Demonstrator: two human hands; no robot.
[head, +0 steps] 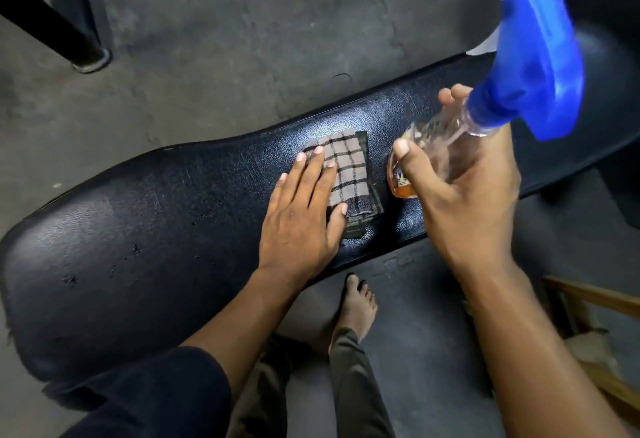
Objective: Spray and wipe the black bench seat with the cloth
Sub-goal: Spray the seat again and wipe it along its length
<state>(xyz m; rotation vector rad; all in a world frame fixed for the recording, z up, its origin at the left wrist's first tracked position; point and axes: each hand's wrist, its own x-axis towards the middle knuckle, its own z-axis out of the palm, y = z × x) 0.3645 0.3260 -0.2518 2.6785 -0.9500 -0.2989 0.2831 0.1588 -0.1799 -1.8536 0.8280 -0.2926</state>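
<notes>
Your left hand [304, 209] lies open, pinning the checked cloth [349, 174] flat mid-frame on the black bench seat [145, 215]; your right hand [460, 195] grips the spray bottle [450, 139] alongside, ready to spray.

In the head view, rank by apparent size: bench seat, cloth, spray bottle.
1. Bench seat: largest by far.
2. Spray bottle: looks bigger than the cloth, though it is nearer the camera, so unsure.
3. Cloth, partly covered.
</notes>
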